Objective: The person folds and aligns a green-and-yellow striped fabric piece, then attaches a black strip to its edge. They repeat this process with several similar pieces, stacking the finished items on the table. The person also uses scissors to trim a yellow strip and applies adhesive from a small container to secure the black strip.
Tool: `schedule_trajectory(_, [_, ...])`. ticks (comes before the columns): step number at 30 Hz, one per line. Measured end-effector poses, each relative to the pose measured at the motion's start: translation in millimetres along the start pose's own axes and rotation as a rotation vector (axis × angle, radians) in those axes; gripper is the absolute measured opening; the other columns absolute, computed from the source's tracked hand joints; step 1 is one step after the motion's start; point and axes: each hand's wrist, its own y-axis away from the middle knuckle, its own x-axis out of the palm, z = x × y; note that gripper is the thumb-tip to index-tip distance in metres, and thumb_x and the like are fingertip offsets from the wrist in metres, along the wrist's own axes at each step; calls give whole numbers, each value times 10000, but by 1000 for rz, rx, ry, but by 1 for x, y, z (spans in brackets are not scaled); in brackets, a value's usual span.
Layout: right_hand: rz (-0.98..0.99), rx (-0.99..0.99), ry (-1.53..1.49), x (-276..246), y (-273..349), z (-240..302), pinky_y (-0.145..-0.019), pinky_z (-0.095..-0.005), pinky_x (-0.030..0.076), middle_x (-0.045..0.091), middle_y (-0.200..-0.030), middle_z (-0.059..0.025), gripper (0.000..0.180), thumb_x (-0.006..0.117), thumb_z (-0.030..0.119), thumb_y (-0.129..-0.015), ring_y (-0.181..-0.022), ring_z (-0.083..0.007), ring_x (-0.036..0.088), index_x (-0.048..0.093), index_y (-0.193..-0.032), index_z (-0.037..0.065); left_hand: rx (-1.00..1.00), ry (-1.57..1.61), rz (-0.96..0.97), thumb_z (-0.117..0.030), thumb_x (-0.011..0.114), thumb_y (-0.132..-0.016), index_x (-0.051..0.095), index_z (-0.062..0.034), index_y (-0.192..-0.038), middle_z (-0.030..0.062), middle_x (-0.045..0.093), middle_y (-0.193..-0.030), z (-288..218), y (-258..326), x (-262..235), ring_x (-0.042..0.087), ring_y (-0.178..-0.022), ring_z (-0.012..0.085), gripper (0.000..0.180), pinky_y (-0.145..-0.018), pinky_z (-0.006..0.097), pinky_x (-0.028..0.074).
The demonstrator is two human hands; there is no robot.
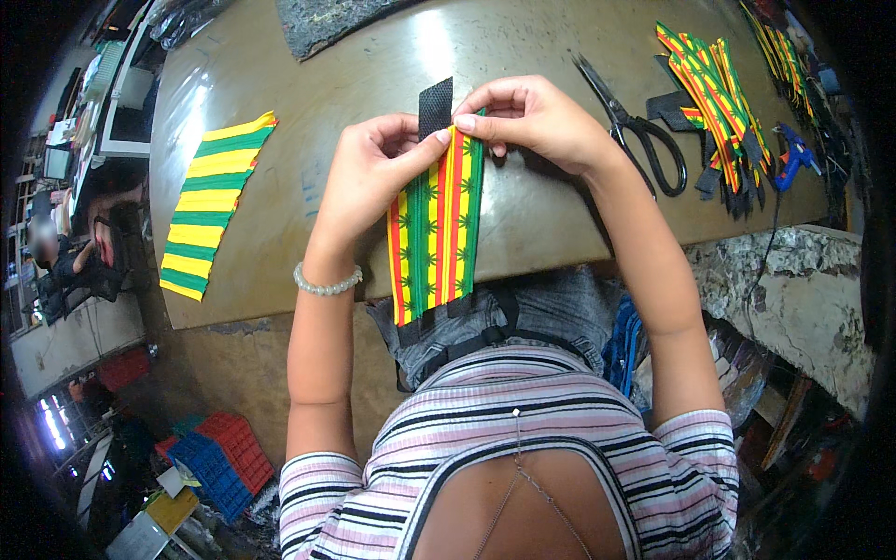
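Leaf-printed ribbon strips [432, 224] in red, yellow and green are lying left of the black-handled scissors [620, 115], their lower ends reaching nearer the person than the scissors are, and all the action is happening along their upper edge! Left hand [366, 173] is grasping the layers, its thumb pressing on the front and its fingers curling behind, right beside a black webbing tab [435, 105] that is poking up past the edge. Right hand [539, 121], the one sitting closer to the scissors, is pinching the upper right corner between thumb and forefinger; whether it is catching every layer, I cannot tell. Good work here, I'm judging, is depending on balanced pinches: both thumbs pressing evenly, edges lining up, stripes running straight. Too hard a tug from one side would probably be skewing the ribbons, while too slack a grip would be letting the layers slide apart. Out wide, far left of the scissors, a green-and-yellow striped panel [215, 201] is lying flat; just right of the scissors a loose bundle of printed strips [711, 89] is resting, and farther right a blue glue gun [792, 161] is lying.
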Motion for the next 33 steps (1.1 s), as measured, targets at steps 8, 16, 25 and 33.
schedule_trajectory(8, [-81, -24, 100, 8, 2, 3, -618, -206, 483, 680, -895, -30, 232, 724, 201, -928, -699, -65, 589, 686, -1024, -6, 30, -52, -45, -197, 726, -922, 718, 44, -944, -24, 658, -736, 0, -6, 7, 555, -646, 9, 243, -577, 173, 442])
schedule_trajectory(16, [-502, -425, 575, 31, 2, -8, -572, -262, 459, 658, -850, -88, 123, 683, 80, -891, -638, -105, 580, 679, -956, -24, -71, 198, -29, -153, 699, -937, 697, 35, -974, 10, 698, -837, 5, -20, 12, 604, -700, 20, 191, -614, 176, 490])
schedule_trajectory(25, [-177, -48, 1, 12, 3, 3, -697, -213, 500, 681, -901, -15, 251, 693, 206, -954, -781, -57, 599, 670, -1073, -14, -5, 105, -110, -176, 704, -941, 699, 36, -976, 4, 696, -822, 7, -14, 17, 602, -689, 20, 215, -618, 174, 488])
schedule_trajectory(33, [-201, -110, 168, 9, 0, -7, -675, -197, 486, 671, -877, 0, 230, 697, 193, -949, -752, -35, 578, 690, -1046, -16, 41, -91, -123, -210, 693, -945, 713, 38, -885, -36, 648, -728, 7, -12, 15, 534, -636, 4, 256, -554, 182, 430])
